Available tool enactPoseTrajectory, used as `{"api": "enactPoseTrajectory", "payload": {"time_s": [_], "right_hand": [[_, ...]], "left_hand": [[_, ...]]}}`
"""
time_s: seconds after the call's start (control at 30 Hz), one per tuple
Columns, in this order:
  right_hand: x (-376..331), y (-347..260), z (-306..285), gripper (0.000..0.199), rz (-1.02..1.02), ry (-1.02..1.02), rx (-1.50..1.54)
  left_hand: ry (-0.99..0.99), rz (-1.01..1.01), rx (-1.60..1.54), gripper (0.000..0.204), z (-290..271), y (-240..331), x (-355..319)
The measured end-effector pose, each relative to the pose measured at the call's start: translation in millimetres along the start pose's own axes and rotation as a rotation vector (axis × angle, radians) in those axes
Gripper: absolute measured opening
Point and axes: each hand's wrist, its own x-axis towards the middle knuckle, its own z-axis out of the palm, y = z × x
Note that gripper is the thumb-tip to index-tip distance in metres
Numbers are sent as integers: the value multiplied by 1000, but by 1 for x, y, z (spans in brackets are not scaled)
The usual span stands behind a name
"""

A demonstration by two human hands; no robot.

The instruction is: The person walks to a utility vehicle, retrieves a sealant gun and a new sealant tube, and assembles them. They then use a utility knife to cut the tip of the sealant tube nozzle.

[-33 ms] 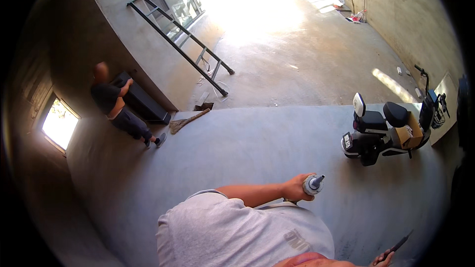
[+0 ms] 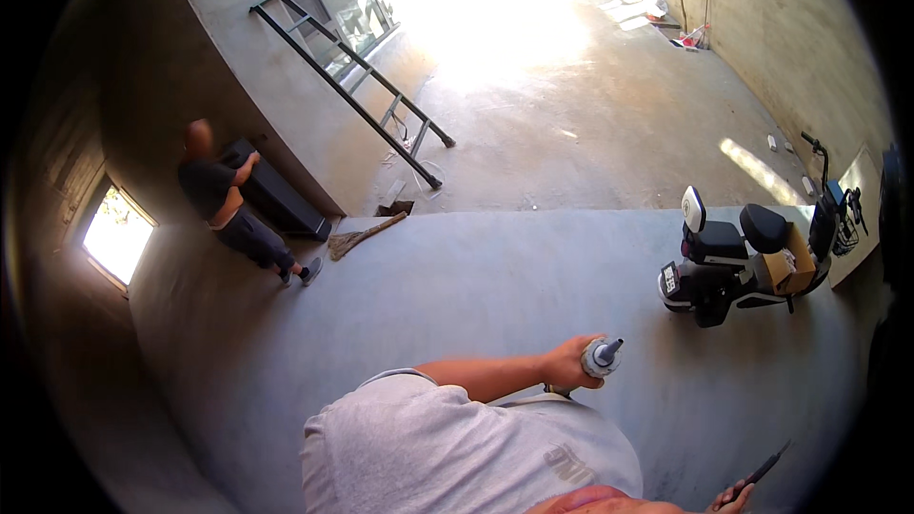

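Observation:
My left hand (image 2: 569, 362) reaches out over the grey concrete floor (image 2: 457, 305) and is closed around a grey cartridge with a pointed nozzle (image 2: 603, 356); the nozzle points up and to the right. My right hand (image 2: 731, 497) shows only partly at the bottom edge and holds a thin dark blade-like tool (image 2: 767, 464) that sticks out up and to the right. My grey shirt (image 2: 457, 457) fills the lower middle of the view.
A parked scooter (image 2: 733, 266) with a cardboard box on it stands at the right. Another person (image 2: 228, 205) leans on a dark box (image 2: 281, 198) by the left wall. A broom (image 2: 367, 236) lies on the floor and a ladder (image 2: 352, 86) leans on the wall.

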Motion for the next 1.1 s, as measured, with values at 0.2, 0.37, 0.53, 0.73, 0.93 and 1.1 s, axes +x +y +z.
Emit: {"api": "enactPoseTrajectory", "payload": {"time_s": [0.2,0.37,0.53,0.73,0.93,1.1], "right_hand": [[122,18,85,32,142,-2,158],[288,55,102,32,95,-215,92],[359,16,176,28,38,-392,30],[393,-70,230,26,-2,-491,-64],[429,-79,244,24,94,-410,-48],[455,-89,256,25,93,-284,-74]], "left_hand": [[182,45,7,40,-22,19,59],[230,113,-76,28,-20,71,133],[356,258,-115,41,-17,127,199],[564,614,-250,46,-7,200,290],[524,734,-179,44,-26,245,376],[439,802,-239,43,-56,253,475]]}}
